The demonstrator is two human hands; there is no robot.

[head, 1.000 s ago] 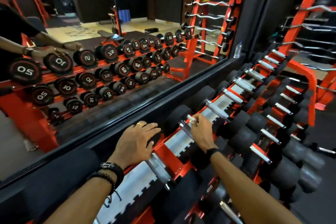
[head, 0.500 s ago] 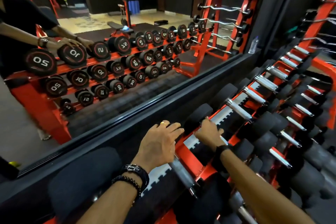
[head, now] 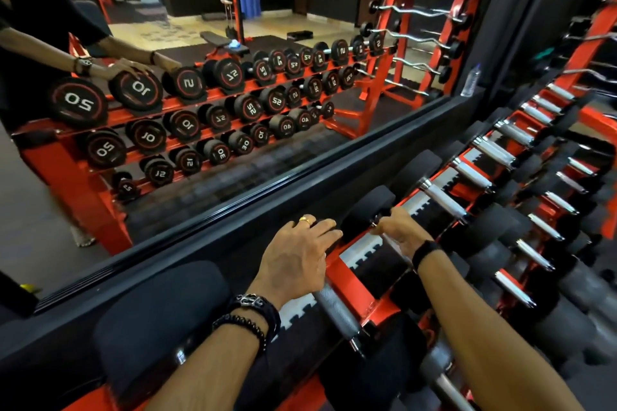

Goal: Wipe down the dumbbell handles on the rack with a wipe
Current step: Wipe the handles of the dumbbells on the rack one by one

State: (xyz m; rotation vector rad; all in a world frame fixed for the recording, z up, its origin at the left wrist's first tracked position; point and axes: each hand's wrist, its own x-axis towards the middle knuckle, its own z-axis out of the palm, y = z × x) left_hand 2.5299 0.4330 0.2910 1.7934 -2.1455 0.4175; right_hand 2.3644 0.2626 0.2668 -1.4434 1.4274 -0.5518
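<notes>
A red three-tier rack [head: 349, 277] of black dumbbells runs from bottom left to upper right. My right hand [head: 400, 233] is curled round the steel handle of one top-tier dumbbell [head: 384, 238] and covers most of it. No wipe shows; anything under the palm is hidden. My left hand [head: 297, 257] lies flat with spread fingers on the rubber head of the neighbouring dumbbell [head: 347, 227]. Just below that hand a knurled handle [head: 337, 310] is bare. Another bare handle [head: 444, 197] lies beyond my right hand.
A wall mirror [head: 233, 110] along the left reflects the rack, me and the gym floor. A black ledge [head: 300, 183] runs under it. A water bottle [head: 470, 80] stands at the ledge's far end. Curl bars hang on a red stand [head: 594, 37] at far right.
My right hand has settled lower over the handle, hiding the steel that showed beside it. My left hand has stayed on the dumbbell head. The view has swung slightly left.
</notes>
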